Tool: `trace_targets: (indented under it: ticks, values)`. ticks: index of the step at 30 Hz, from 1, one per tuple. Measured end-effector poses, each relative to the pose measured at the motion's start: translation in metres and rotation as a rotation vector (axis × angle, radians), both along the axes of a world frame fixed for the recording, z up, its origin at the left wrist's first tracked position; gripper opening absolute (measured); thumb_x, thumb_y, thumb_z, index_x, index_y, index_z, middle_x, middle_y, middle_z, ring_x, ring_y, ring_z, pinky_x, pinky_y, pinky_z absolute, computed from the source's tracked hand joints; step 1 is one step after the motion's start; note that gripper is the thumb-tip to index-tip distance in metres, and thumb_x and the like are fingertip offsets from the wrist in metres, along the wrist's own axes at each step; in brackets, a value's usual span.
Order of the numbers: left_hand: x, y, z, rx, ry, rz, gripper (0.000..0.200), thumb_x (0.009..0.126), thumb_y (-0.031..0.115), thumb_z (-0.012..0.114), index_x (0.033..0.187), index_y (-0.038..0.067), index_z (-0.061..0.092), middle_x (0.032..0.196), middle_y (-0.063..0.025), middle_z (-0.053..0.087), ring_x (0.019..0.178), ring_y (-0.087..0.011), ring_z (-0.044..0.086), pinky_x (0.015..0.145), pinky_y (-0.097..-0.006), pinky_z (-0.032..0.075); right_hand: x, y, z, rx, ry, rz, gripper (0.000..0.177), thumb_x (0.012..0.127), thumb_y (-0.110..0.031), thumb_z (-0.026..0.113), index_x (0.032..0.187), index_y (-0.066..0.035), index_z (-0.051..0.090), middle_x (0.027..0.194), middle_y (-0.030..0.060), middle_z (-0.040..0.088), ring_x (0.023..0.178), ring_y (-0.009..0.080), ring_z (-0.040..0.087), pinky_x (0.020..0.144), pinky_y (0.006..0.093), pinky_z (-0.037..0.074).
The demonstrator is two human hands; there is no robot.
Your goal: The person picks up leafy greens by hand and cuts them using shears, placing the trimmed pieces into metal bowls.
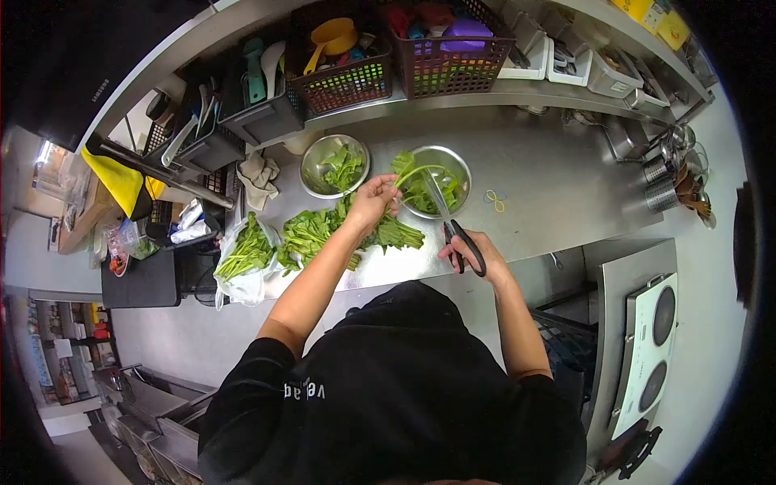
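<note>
My left hand (373, 204) is closed on a leafy green stalk (414, 171), which arches over the near rim of a steel bowl (466, 166). Cut leaves (419, 200) lie inside that bowl. In my right hand (482, 257) is a pair of black-handled scissors (454, 234), fingers through the loops. Their blades point away from me over the bowl and overlap the stalk in this view. Below my left hand, bunches of leafy greens (307, 234) are spread on the counter. A second steel bowl (305, 167) with leaves in it stands to the left.
More greens lie in a white plastic bag (249, 287) at the counter's left. Yellow and blue rubber bands (495, 202) rest on the steel counter (558, 178). Baskets (453, 73) of utensils line the shelf above. A two-plate cooker (647, 356) stands at right.
</note>
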State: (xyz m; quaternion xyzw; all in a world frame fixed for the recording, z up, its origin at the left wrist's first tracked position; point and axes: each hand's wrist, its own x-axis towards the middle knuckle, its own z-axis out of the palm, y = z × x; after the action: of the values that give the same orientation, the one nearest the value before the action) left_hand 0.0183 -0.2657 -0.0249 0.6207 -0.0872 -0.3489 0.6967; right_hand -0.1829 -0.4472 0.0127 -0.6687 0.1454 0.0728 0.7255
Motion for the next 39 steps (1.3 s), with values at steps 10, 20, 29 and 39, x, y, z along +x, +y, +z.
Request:
trace_targets:
  ticks: [10, 20, 29, 39]
  values:
    - [0.001, 0.012, 0.006, 0.085, -0.002, -0.2, 0.027, 0.096, 0.008, 0.051, 0.122, 0.002, 0.05, 0.088, -0.0052, 0.06, 0.063, -0.0087, 0.054, 0.058, -0.0256, 0.051, 0.01, -0.002, 0.006, 0.034, 0.091, 0.05, 0.052, 0.094, -0.046, 0.052, 0.103, 0.005, 0.06, 0.075, 0.0125, 0.066, 0.048, 0.0114, 0.054, 0.042, 0.0264, 0.043]
    - [0.004, 0.006, 0.012, 0.165, 0.082, -0.217, 0.028, 0.096, 0.012, 0.051, 0.123, 0.004, 0.051, 0.086, -0.0021, 0.058, 0.064, -0.0078, 0.051, 0.059, -0.0263, 0.05, 0.015, 0.0, 0.0, -0.064, 0.103, -0.008, 0.047, 0.093, -0.04, 0.056, 0.076, 0.003, 0.064, 0.063, 0.0087, 0.063, 0.042, 0.0115, 0.051, 0.04, 0.0274, 0.04]
    - [0.006, 0.001, 0.007, 0.153, 0.091, -0.207, 0.026, 0.096, 0.014, 0.052, 0.12, 0.006, 0.05, 0.085, -0.0011, 0.058, 0.063, -0.008, 0.05, 0.06, -0.0273, 0.05, 0.016, -0.013, -0.011, -0.136, 0.081, -0.062, 0.043, 0.093, -0.038, 0.057, 0.077, 0.002, 0.063, 0.059, 0.0059, 0.058, 0.04, 0.0107, 0.048, 0.039, 0.0251, 0.037]
    - [0.004, 0.01, 0.015, 0.026, 0.142, -0.044, 0.021, 0.095, 0.009, 0.05, 0.115, 0.006, 0.047, 0.084, -0.0035, 0.056, 0.06, -0.0091, 0.05, 0.057, -0.0285, 0.052, -0.014, -0.033, -0.006, 0.1, -0.081, -0.097, 0.073, 0.092, -0.058, 0.046, 0.121, 0.009, 0.053, 0.078, 0.014, 0.066, 0.053, 0.0144, 0.055, 0.047, 0.0281, 0.044]
